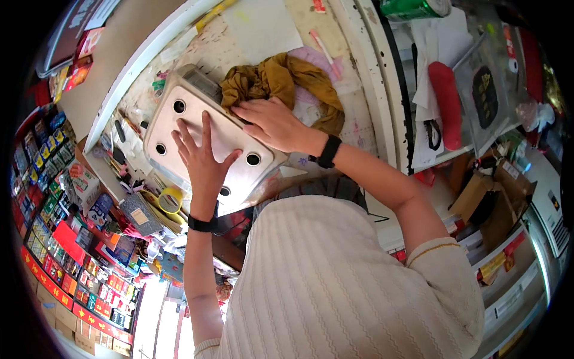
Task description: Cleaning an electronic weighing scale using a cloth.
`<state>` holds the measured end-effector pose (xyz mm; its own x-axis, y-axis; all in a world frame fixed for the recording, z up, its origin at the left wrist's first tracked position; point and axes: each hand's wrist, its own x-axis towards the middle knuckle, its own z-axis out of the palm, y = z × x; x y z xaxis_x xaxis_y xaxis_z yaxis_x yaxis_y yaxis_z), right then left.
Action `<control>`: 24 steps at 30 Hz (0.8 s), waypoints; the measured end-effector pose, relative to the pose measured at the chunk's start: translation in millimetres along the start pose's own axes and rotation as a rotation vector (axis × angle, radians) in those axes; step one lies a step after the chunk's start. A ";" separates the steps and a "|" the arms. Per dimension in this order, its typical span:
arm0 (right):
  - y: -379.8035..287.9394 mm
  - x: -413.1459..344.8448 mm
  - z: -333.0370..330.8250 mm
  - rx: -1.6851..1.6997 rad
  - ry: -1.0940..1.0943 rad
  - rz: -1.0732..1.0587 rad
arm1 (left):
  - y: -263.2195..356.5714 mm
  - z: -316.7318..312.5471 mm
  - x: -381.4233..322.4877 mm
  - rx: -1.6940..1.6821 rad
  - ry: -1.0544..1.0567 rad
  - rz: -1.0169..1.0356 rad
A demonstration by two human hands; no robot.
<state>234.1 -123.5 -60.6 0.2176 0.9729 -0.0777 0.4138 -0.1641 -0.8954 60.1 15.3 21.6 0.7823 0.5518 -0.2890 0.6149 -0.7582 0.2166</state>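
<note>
An electronic weighing scale [215, 134] with a pale metal top plate sits at an angle on the worktop before me. Four dark round recesses mark the plate, and a display panel [202, 83] runs along its far side. My left hand [202, 159] presses flat on the plate, its fingers spread. At the scale's right edge, my right hand [273, 125] bears on a bunched mustard-brown cloth [264, 76], with part of the cloth under its fingers. The rest of the cloth trails right in a loop across the worktop.
A pink-capped pen [325, 54] lies on the stained worktop [358, 114] beyond the cloth. Yellow tape [170, 199] and a grey notebook [141, 214] crowd the left edge. A raised rim borders the worktop. A green can [415, 9] and a red pouch [445, 105] occupy the right-hand counter.
</note>
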 end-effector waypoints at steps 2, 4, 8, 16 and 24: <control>2.9 -0.3 2.8 0.015 0.009 -0.005 | 0.3 0.1 0.0 -0.005 0.000 0.005; 6.6 21.7 12.3 -0.024 0.115 -0.067 | -0.4 2.7 -0.3 -0.001 -0.016 -0.005; 22.2 95.0 12.3 -0.091 0.156 -0.147 | 3.4 1.7 3.0 -0.005 -0.042 0.006; -1.7 1.7 -4.8 -0.078 0.049 -0.070 | -0.5 0.9 0.9 0.055 -0.026 0.007; 9.2 56.9 9.2 -0.152 0.155 -0.130 | 0.9 1.6 1.8 -0.012 -0.044 0.001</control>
<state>242.2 -68.2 -77.3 0.2821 0.9527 0.1130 0.5726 -0.0727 -0.8166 61.9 15.1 19.8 0.7778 0.5354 -0.3294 0.6157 -0.7543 0.2278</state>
